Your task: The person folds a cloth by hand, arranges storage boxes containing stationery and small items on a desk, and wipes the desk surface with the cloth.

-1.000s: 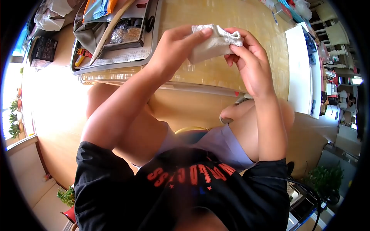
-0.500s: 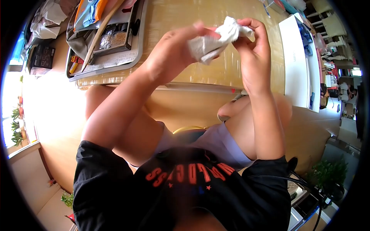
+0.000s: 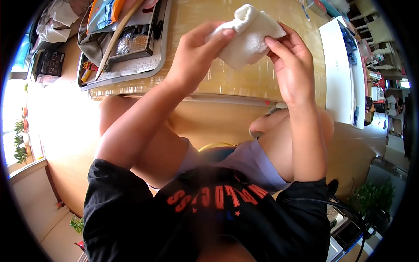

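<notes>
Between my two hands, above the table, is a small white cloth [image 3: 249, 43] with a fluffy, towel-like surface. Its upper edge curls over into a loose roll, and its lower part hangs down partly spread. My left hand [image 3: 201, 48] pinches the cloth's left side, thumb lying on top. On the other side, my right hand [image 3: 291, 56] grips the right edge between thumb and fingers. Some fingertips of both hands are hidden behind the fabric.
Below the cloth is a glossy yellowish table [image 3: 183, 83]. A grey tray [image 3: 148, 74] at its left holds a wooden stick [image 3: 114, 37], an open box of small items [image 3: 133, 43] and an orange-blue packet [image 3: 104, 15]. At right stands a white box [image 3: 336, 74].
The cloth was bunched and twisted between my hands; now it is more opened out, with its rolled edge on top. My left hand has shifted slightly left, my right slightly right and down.
</notes>
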`<state>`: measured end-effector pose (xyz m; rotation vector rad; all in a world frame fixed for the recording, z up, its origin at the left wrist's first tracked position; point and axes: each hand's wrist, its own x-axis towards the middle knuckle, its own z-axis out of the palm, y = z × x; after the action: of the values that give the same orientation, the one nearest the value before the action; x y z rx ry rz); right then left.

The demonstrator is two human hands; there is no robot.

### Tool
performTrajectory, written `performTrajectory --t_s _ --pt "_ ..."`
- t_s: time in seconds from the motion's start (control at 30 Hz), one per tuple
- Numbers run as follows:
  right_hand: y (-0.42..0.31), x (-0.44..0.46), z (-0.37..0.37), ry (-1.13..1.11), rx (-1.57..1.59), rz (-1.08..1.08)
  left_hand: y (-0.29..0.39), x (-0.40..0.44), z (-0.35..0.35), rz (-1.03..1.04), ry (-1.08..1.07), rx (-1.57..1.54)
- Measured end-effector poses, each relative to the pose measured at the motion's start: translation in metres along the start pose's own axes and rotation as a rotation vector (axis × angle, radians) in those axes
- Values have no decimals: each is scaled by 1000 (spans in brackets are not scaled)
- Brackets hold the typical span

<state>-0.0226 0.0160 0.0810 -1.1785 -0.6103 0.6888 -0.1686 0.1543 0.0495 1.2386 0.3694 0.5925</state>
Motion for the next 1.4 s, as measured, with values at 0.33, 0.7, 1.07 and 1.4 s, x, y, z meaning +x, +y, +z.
performTrajectory --t_s 0.33,0.7,1.07,1.4 --pt "0 -1 -2 99 5 70 4 -1 0 -10 127 -346" --pt "-17 -3 -1 13 372 193 0 11 -12 34 16 -396" --pt "-18 -10 5 -149 280 227 -3 8 -9 -113 71 26" --pt "-10 -8 8 -96 125 375 -1 -10 8 -222 -55 -86"
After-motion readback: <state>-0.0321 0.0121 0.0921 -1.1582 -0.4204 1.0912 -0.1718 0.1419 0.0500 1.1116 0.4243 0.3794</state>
